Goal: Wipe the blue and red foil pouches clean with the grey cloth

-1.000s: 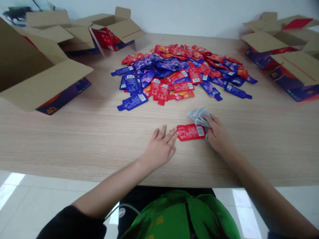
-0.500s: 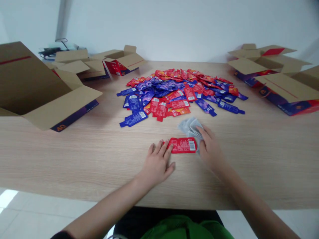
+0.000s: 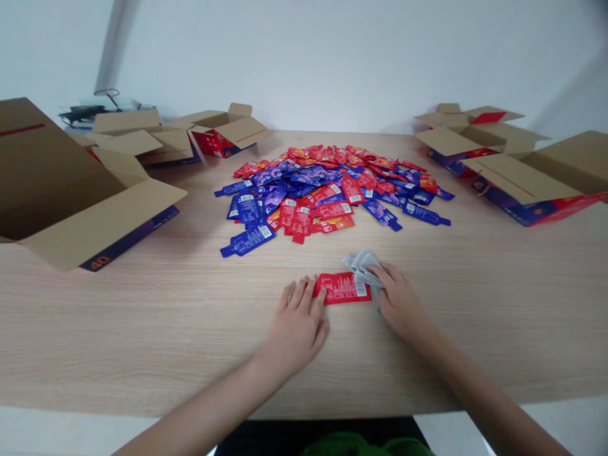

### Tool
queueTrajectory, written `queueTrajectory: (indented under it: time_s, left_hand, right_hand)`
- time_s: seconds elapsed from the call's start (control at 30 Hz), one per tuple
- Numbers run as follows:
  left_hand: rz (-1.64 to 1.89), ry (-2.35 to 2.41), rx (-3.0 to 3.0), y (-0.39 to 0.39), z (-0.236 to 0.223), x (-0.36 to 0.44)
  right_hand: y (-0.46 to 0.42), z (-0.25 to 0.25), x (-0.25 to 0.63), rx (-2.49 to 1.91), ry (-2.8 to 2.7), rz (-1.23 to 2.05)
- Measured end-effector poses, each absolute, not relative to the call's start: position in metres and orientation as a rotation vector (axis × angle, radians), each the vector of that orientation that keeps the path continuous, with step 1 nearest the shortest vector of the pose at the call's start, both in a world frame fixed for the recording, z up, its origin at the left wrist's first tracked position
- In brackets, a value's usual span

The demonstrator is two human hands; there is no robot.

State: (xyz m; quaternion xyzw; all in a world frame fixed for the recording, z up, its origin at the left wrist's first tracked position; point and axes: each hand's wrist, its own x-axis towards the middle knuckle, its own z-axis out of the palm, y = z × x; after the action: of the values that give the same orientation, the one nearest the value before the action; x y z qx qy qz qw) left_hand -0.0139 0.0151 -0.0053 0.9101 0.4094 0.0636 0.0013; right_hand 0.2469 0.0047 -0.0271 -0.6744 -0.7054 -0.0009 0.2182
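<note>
A single red sachet (image 3: pixel 342 288) lies flat on the wooden table (image 3: pixel 142 316) in front of me. My left hand (image 3: pixel 298 324) rests flat, fingers stretched out, its fingertips on the sachet's left end. My right hand (image 3: pixel 398 300) is closed on a crumpled grey cloth (image 3: pixel 360 264) that sits against the sachet's right end. Beyond them spreads a large pile of red and blue sachets (image 3: pixel 332 183).
An open cardboard box (image 3: pixel 71 190) lies on its side at the left, with more open boxes (image 3: pixel 190 130) behind it. Further open boxes (image 3: pixel 513 164) stand at the right. A pale wall rises behind the table.
The view has tilted upward, showing more wall and less of my lap. Both hands stay at the red sachet, and the cloth has shifted slightly.
</note>
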Motion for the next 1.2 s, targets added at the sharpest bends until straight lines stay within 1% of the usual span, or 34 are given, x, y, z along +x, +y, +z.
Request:
queueTrajectory:
  time_s: [0.13, 0.2, 0.3, 0.43, 0.57, 0.67, 0.77, 0.93, 1.1, 1.2]
  left_hand:
    - [0.263, 1.011, 2.984, 0.021, -0.007, -0.003]
    - [0.248, 0.943, 2.989, 0.037, -0.014, 0.006]
    - [0.229, 1.137, 2.935, 0.082, -0.025, 0.023]
    - [0.183, 1.423, 2.816, 0.164, -0.025, 0.044]
    - [0.194, 1.455, 2.822, 0.235, -0.021, 0.061]
    - [0.216, 1.475, 2.838, 0.264, -0.019, 0.072]
    - [0.298, 1.512, 2.864, 0.27, -0.013, 0.08]
    - [0.43, 1.498, 2.927, 0.261, 0.008, 0.1]
    - [0.413, 1.4, 2.962, 0.276, 0.026, 0.162]
    - [0.36, 1.531, 2.869, 0.295, 0.026, 0.206]
  right_hand:
    - [-0.002, -0.033, 0.25, -1.704, -2.032, 0.037]
    - [0.009, -0.031, 0.238, -1.753, -2.117, 0.011]
    - [0.051, -0.021, 0.219, -1.952, -2.118, -0.049]
    - [0.133, -0.01, 0.212, -2.092, -2.038, -0.057]
    - [0.206, -0.011, 0.216, -2.13, -1.933, -0.078]
    - [0.236, -0.011, 0.221, -2.124, -1.881, -0.075]
    - [0.236, -0.009, 0.231, -2.075, -1.87, -0.061]
    - [0.19, -0.018, 0.274, -1.934, -1.897, -0.041]
    - [0.147, -0.031, 0.316, -1.795, -1.862, -0.047]
    - [0.14, -0.029, 0.323, -1.857, -1.943, -0.024]
